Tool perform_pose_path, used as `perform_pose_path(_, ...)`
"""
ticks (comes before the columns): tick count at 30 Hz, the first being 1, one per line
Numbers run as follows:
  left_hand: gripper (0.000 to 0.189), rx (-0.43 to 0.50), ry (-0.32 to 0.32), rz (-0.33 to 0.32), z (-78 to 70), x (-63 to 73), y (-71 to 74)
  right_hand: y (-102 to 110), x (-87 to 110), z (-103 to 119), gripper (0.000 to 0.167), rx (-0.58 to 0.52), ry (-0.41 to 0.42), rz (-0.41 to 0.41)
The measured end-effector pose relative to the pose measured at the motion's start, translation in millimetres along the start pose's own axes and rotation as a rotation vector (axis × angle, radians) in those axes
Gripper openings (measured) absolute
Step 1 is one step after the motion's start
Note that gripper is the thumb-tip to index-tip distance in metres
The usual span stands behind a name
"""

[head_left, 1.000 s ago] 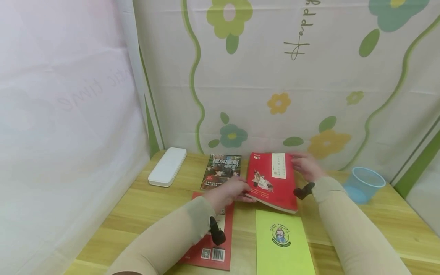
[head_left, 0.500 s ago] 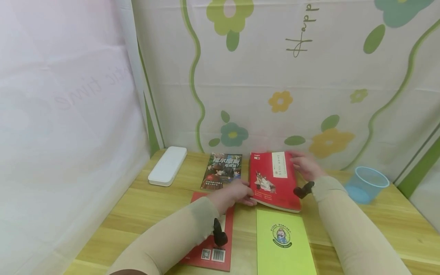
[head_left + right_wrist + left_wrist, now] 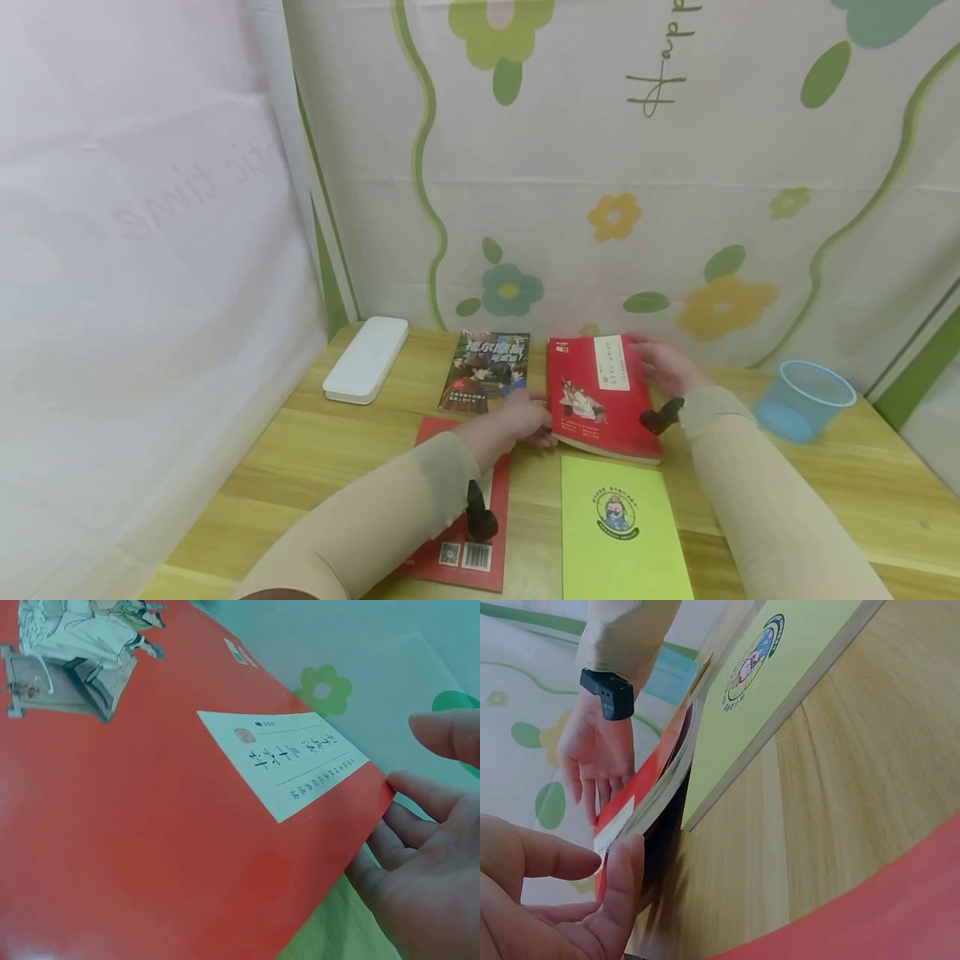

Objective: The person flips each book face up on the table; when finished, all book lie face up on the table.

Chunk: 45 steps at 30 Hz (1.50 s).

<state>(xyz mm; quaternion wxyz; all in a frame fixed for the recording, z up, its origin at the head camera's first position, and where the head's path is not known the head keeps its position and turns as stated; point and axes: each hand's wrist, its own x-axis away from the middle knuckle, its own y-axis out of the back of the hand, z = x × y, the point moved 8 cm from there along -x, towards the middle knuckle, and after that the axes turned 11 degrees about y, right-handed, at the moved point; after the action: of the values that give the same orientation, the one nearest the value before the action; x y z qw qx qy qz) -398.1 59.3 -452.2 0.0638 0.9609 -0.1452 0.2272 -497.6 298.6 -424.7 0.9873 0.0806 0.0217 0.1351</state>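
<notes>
A thick red paperback book [image 3: 600,392] with a white title label lies at the back of the table. At its near left corner, my left hand [image 3: 525,419] pinches the book edge between thumb and fingers, as the left wrist view shows. My right hand [image 3: 670,367] touches the book's right edge with extended fingers [image 3: 431,796]; its thumb stands off the cover. Just left is a dark comic-style book [image 3: 483,371]. Under my left forearm lies a red book [image 3: 461,542] with a barcode, partly hidden. A yellow-green book [image 3: 622,525] lies in front of the red paperback.
A white oblong case [image 3: 366,360] lies at the table's back left. On the right stands a translucent blue plastic cup [image 3: 802,402]. Flower-printed curtains [image 3: 555,150] enclose the wooden table [image 3: 292,467] at the back and sides.
The red paperback has shifted slightly right and turned a little, with both hands staying at its edges. The head view has shifted slightly.
</notes>
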Motion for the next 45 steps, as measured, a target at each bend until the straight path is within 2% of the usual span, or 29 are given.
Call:
perform_pose_path(5,0.067,0.006,0.006,0.012,-2.0,6.6,-3.3,2,2.8,-2,0.068,0.001,-0.004,0.001)
perform_pose_path(10,0.061,-0.043,0.011,0.014,-4.3,12.5,-7.6,2,5.0,-5,0.073,-0.009,-0.014,-0.009)
perform_pose_path(15,0.055,-0.088,0.024,-0.016,-6.3,17.0,-9.9,0,8.5,-7,0.072,-0.014,-0.018,-0.01)
perform_pose_path(19,0.048,-0.107,0.036,-0.044,-7.1,21.7,-10.1,-3,14.6,-6,0.075,0.03,-0.044,-0.016)
perform_pose_path(23,0.036,-0.179,0.054,-0.074,-9.8,27.9,-9.1,-7,20.9,-3,0.078,0.072,-0.068,-0.014)
perform_pose_path(28,0.017,-0.275,0.088,-0.11,-15.2,32.5,-7.0,-9,25.4,1,0.07,0.142,-0.04,0.041)
perform_pose_path(32,0.017,-0.319,0.111,-0.129,-17.3,33.8,-4.2,-1,23.9,2,0.057,0.184,-0.006,0.062)
perform_pose_path(36,0.027,-0.317,0.094,-0.091,-20.5,38.4,0.9,4,23.8,14,0.053,0.17,0.021,0.063)
perform_pose_path(38,0.031,-0.301,0.064,-0.062,-25.1,41.9,7.1,-1,27.7,25,0.056,0.209,0.019,0.064)
perform_pose_path(43,0.04,-0.213,-0.019,0.002,-40.0,62.1,33.0,-32,45.9,55,0.065,0.294,-0.002,0.068)
perform_pose_path(45,0.041,-0.167,-0.051,0.023,-43.7,73.1,45.0,-49,54.6,66,0.064,0.3,0.015,0.097)
